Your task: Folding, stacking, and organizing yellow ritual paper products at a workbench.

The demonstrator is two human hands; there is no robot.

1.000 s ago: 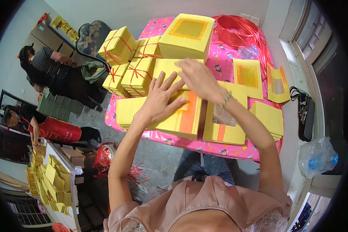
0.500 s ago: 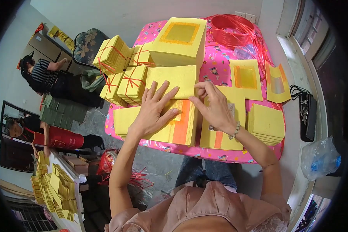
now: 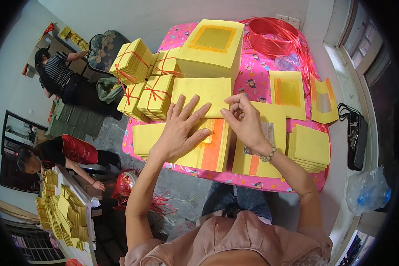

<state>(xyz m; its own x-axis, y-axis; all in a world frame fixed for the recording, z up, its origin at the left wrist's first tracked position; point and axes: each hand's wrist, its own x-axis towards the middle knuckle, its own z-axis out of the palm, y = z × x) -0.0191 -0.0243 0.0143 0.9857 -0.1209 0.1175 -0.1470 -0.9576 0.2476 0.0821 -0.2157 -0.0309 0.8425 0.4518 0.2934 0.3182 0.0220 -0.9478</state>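
Observation:
My left hand lies flat with its fingers spread. It presses on a folded sheet of yellow paper, which rests over a stack of yellow paper whose top has an orange band and a shiny patch. At the folded sheet's right edge, my right hand has curled fingers, its thumb and index finger closed on the paper's edge. Beneath that hand is another yellow sheet pile with an orange and silvery patch. To its right sits a pile of folded yellow papers.
Yellow bundles tied with red string stand left of a tall yellow paper stack on the pink cloth. Red strips lie coiled behind. At left, one person stands; another leans over a side table.
Both hands keep nearly the same places on the paper as the view shifts slightly. The nearer co-worker at left has bent over the side table and stretched out an arm; the farther person's arm reaches higher.

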